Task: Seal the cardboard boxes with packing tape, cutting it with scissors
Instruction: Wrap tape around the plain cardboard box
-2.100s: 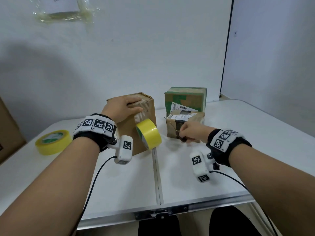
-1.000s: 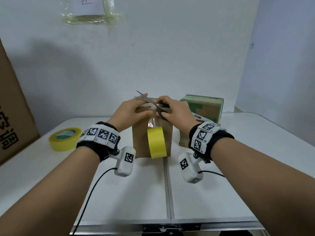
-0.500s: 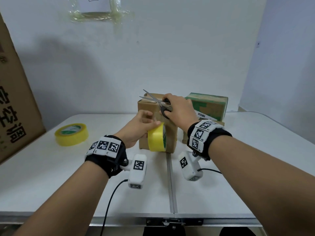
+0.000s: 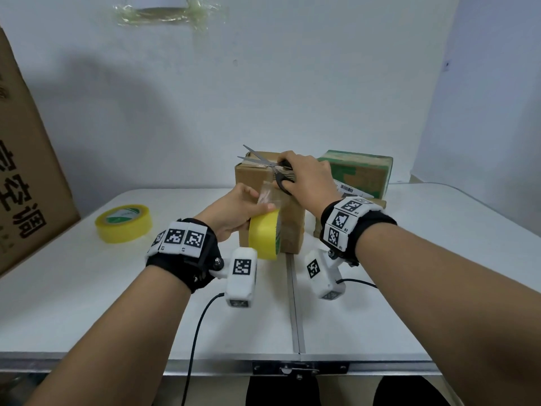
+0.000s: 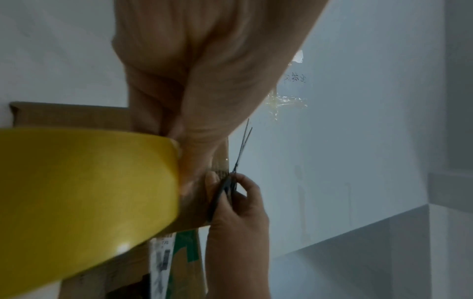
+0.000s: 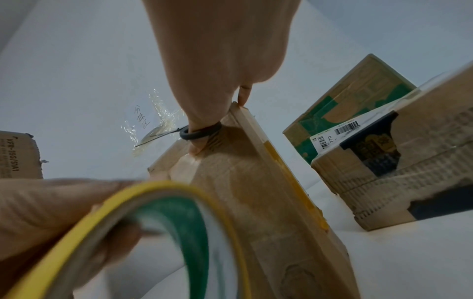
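Observation:
A tall brown cardboard box stands mid-table. My left hand grips a yellow tape roll against the box's front face. A clear strip of tape runs from the roll up to the box's top edge. My right hand rests on the box's top and holds black-handled scissors, blades slightly apart and pointing left above the strip. The left wrist view shows the roll and the scissors. In the right wrist view my thumb passes through a scissor handle ring at the box.
A second yellow tape roll lies at the table's left. A large printed carton leans at the far left. Behind my right hand sit a green-printed box and a small labelled box. The table has a centre seam.
My right hand brought the scissors from the small box to the tall box's top. My left hand came down off the top and took hold of the hanging roll.

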Available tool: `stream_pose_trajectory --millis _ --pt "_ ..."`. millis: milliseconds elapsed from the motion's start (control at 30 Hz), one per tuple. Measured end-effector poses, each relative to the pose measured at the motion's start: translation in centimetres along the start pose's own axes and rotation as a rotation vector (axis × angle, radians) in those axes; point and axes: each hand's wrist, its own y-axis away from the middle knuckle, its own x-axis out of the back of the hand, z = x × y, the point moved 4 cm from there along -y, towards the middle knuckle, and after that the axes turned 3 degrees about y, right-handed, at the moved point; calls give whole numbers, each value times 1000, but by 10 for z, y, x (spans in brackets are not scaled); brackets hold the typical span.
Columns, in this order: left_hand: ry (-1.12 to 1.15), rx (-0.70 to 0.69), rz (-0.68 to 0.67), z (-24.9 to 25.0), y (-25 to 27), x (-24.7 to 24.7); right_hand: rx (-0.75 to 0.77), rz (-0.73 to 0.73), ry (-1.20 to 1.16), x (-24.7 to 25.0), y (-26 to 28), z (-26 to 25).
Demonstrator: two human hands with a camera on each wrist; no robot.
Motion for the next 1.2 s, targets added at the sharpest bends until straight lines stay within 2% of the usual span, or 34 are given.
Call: stream_pose_trajectory --millis 100,300,433,500,667,733,800,900,967,1033,1200 --pt "-84 63 8 -5 -2 -2 -6 1 0 2 0 1" --pt "-45 -92 -17 -4 -4 -4 -20 -37 10 5 -1 2" --pt "104 20 -35 -9 -9 -1 -62 -105 -28 12 -6 -1" --pt "149 64 -69 -12 -11 -2 -97 -142 -126 17 -11 -1" --pt "150 92 -132 -11 -16 -3 -193 -92 -516 49 -15 -5" --pt "148 106 -146 -11 -18 -2 -232 -228 -620 59 -13 -5" --pt "148 114 -139 -12 -17 -1 -260 -448 -705 64 -7 0" --pt "155 126 -123 -15 -16 -3 -235 -805 -595 66 5 13" --pt "161 134 -107 -16 -15 -3 -264 -990 -508 66 14 22" --pt "192 143 -101 -18 -16 -2 -313 -1070 -431 64 19 31" --pt "225 153 -85 -18 -19 0 -340 -1114 -239 60 25 42"
